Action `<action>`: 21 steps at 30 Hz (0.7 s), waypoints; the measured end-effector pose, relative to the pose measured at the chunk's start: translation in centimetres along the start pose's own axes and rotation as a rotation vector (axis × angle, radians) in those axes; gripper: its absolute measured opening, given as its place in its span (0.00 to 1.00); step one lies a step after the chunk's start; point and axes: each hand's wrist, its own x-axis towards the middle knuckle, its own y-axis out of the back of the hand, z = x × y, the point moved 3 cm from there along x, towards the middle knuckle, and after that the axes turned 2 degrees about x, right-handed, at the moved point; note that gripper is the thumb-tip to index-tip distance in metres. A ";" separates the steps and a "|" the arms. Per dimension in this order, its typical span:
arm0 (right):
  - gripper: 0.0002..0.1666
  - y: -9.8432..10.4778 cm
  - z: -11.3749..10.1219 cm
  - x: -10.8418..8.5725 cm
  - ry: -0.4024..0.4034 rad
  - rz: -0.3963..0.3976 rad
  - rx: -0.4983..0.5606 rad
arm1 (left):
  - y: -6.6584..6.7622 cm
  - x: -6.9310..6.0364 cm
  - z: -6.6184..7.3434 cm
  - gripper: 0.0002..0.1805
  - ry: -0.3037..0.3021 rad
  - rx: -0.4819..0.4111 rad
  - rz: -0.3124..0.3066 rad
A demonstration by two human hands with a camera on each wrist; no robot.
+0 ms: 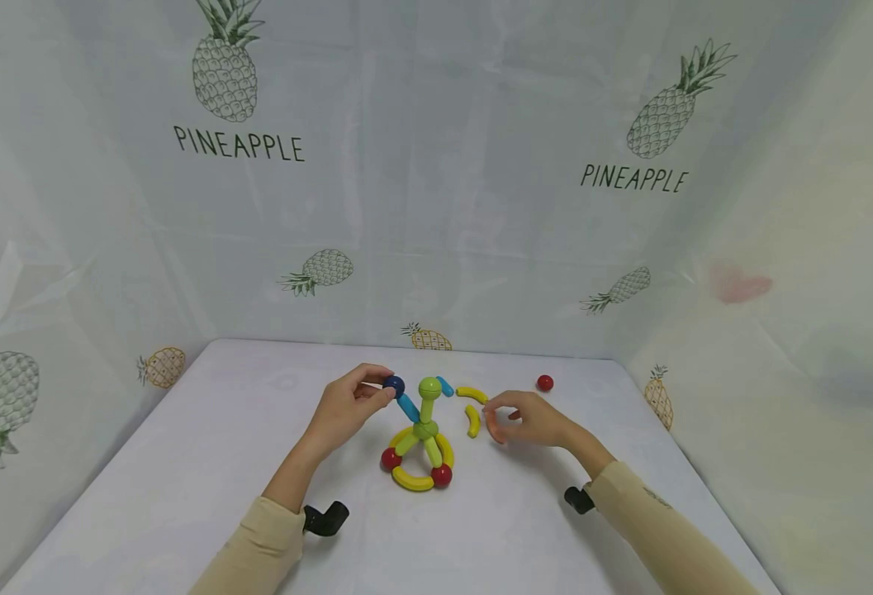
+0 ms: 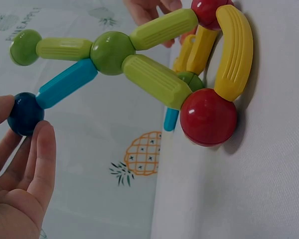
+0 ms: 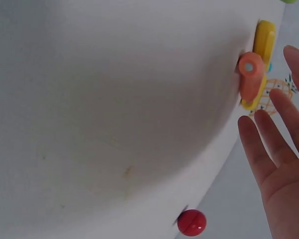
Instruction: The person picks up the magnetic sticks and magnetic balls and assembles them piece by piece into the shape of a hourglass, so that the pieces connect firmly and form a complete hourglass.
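Fingers [image 2: 47, 157] of the left hand [image 1: 339, 413] pinch one glossy dark blue ball [image 1: 394, 386], raised off the surface [image 1: 272, 562]; left forearm angles in from lower left. Right hand [image 1: 534, 417] reaches in from lower right, fingers loosely spread, gripping nothing, just beside one orange curved piece [image 3: 251, 82] on the surface.

Dark blue ball joins a bright blue ribbed rod [image 1: 408, 407], which meets the standing structure's middle light green ball [image 1: 425, 430]. Upright light green rod [image 1: 426, 411] carries a second light green ball [image 1: 429, 387]; two light green legs [image 1: 434, 452] visible below. Base ring: two glossy red balls [image 1: 442, 475], three yellow curved pieces [image 1: 412, 479] visible.

Loose: two yellow curved bars [image 1: 473, 421] between structure and right hand, one blue piece [image 1: 445, 386] behind, one red ball [image 1: 545, 383] beyond right hand. Two beige sleeves [image 1: 261, 537].
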 end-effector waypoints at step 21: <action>0.16 -0.5 1.3 -0.7 -0.071 -0.024 -0.036 | 0.0 -0.1 0.4 0.19 0.003 0.007 0.004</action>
